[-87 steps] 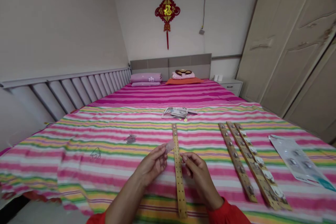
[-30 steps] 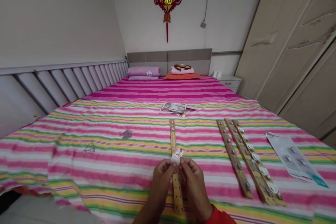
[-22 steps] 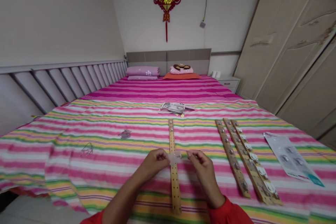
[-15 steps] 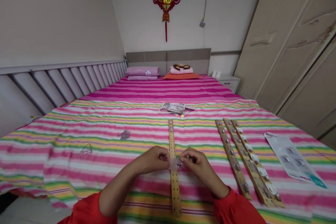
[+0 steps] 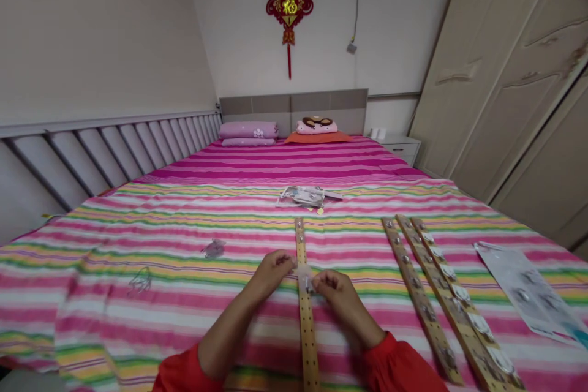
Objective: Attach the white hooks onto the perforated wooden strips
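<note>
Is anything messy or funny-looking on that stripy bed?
A little. Small clear wrappers lie loose left of the holed wooden strip, and torn packets sit heaped beyond it. Nothing looks broken.

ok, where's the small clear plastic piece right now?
Head view, lower centre: the small clear plastic piece is pinched between the left hand and right hand, right over the perforated wooden strip on the striped bedsheet.
</note>
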Available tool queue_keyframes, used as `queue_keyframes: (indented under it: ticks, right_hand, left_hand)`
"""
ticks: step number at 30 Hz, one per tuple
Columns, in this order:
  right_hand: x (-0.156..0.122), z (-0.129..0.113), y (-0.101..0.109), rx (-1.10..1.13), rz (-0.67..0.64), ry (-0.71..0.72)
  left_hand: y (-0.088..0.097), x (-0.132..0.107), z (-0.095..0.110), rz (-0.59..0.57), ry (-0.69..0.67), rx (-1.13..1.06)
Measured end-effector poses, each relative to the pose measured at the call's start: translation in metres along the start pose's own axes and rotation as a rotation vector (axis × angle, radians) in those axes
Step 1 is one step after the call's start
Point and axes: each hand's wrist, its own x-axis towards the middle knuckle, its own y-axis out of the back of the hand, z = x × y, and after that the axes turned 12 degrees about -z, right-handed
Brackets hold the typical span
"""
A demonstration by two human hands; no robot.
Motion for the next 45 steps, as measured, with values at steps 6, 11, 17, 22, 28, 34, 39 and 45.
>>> queue_keyframes:
  ticks: [6,11,17,22,28,34,39,45]
  right_hand:
    - [0.037,0.019,-0.002,0.161,0.137,-0.186]
    - [0.061,0.023,-0.001,0.162,0.188,-0.250]
    - [0.077,0.023,0.000,0.152,0.231,-0.258]
    - [0.082,0.024,0.001,0.144,0.237,-0.268]
    - [0.084,0.026,0.000,0.150,0.248,-0.277]
    - [0.085,0.024,0.000,0.149,0.256,-0.282]
    - [0.087,0.027,0.001,0.138,0.256,-0.292]
    - [0.087,0.033,0.004,0.101,0.238,-0.306]
  left_hand:
    - [0.002,0.029,-0.049,0.308,0.005,-0.192]
    - [0.002,0.046,-0.066,0.340,0.034,-0.274]
    - [0.003,0.063,-0.067,0.336,0.155,-0.233]
    - [0.005,0.076,-0.070,0.330,0.270,-0.121]
    - [0.006,0.084,-0.072,0.336,0.285,-0.039]
    - [0.007,0.092,-0.082,0.350,0.326,0.157]
    - [0.007,0.094,-0.085,0.345,0.341,0.217]
    - [0.009,0.095,-0.085,0.321,0.349,0.235]
